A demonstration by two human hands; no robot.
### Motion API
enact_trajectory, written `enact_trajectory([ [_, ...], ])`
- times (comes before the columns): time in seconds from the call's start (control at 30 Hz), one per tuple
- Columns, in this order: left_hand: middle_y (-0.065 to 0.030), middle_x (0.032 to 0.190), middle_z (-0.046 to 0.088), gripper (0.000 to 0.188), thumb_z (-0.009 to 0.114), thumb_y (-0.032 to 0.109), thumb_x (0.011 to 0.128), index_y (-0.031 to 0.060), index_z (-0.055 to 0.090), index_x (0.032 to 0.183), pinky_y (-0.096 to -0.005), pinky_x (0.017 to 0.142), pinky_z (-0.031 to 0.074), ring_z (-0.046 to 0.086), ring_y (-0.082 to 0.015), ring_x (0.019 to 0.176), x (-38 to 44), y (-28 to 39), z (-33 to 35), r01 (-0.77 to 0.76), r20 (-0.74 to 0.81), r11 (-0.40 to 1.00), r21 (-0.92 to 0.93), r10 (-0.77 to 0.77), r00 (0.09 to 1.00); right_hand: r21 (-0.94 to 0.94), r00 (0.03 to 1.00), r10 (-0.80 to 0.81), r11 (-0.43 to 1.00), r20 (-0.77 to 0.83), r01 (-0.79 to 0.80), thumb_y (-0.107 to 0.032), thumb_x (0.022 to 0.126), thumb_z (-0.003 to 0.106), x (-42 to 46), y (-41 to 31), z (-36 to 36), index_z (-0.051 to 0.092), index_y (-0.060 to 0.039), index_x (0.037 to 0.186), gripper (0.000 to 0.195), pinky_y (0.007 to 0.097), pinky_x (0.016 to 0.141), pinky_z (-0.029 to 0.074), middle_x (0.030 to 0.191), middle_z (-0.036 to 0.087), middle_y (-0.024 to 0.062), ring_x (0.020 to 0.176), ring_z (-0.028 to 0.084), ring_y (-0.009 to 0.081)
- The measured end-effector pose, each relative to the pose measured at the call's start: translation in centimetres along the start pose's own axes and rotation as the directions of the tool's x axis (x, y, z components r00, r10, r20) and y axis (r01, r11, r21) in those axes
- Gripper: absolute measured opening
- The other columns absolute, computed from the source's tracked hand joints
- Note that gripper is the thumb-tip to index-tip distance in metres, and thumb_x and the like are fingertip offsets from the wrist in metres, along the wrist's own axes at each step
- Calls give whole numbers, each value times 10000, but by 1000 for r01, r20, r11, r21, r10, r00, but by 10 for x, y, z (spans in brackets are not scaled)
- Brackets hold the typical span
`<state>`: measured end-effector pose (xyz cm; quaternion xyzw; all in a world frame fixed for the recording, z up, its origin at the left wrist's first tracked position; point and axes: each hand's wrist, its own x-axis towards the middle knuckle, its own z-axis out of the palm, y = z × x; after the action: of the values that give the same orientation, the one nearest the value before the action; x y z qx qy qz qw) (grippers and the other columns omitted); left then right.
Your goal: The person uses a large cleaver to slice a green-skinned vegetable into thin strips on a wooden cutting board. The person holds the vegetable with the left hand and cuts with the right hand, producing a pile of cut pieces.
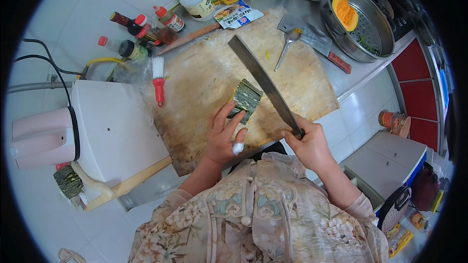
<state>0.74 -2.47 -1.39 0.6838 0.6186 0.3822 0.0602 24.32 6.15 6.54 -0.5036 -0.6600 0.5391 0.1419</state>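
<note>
A piece of pumpkin (248, 96) lies on the wooden cutting board (197, 124), its mottled dark green rind facing up and a thin yellow edge showing. My left hand (223, 133) reaches in from the near side, fingers spread, with two fingertips touching the rind. Its thumb stands apart from the piece and bears a white wrapping. In my right hand (310, 142) is the handle of a long-bladed kitchen knife (263, 78). The blade slants up and left, to the right of the pumpkin piece and seemingly raised over the board.
A spoon (283, 53) and a cleaver (307, 34) lie at the board's far right. Beyond stands a steamer pot (380, 34) holding an orange pumpkin wedge (344, 12). A rolling pin (190, 38), a red-handled brush (158, 84) and several bottles (195, 2) line the far left.
</note>
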Motion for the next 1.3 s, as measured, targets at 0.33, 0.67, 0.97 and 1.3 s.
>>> enact_trajectory([
  [0.33, -191, 1289, 614, 324, 736, 161, 797, 17, 726, 1087, -498, 1002, 451, 560, -399, 1178, 0, -4, 3, -33, 20, 998, 54, 32, 999, -461, 965, -255, 851, 52, 250, -120, 784, 736, -13, 7, 22, 532, -134, 1483, 728, 445, 652, 579, 882, 703, 144, 722, 701, 348],
  [0.67, -179, 1237, 634, 315, 752, 143, 764, 35, 738, 1060, -491, 1008, 447, 554, -406, 1161, 8, 2, 3, -23, -9, 999, 42, 23, 1000, -469, 965, -259, 849, 35, 245, -122, 787, 733, -13, 4, 28, 525, -105, 1481, 724, 448, 647, 578, 873, 690, 160, 725, 698, 351],
  [0.97, -156, 1232, 642, 307, 746, 149, 767, 44, 745, 1055, -490, 1031, 432, 555, -391, 1169, 13, 6, 1, -34, 6, 997, 68, 34, 999, -511, 971, -237, 830, 40, 224, -126, 786, 733, -15, -2, 27, 533, -94, 1472, 715, 454, 639, 581, 864, 684, 164, 705, 696, 354],
  [1.3, -132, 1207, 660, 314, 734, 133, 770, 58, 747, 1075, -494, 1056, 416, 569, -380, 1166, 11, 3, 3, -58, -2, 997, 56, 58, 998, -549, 963, -267, 799, 40, 245, -117, 785, 738, -14, 0, 27, 542, -78, 1463, 707, 453, 628, 578, 860, 679, 164, 706, 699, 345],
])
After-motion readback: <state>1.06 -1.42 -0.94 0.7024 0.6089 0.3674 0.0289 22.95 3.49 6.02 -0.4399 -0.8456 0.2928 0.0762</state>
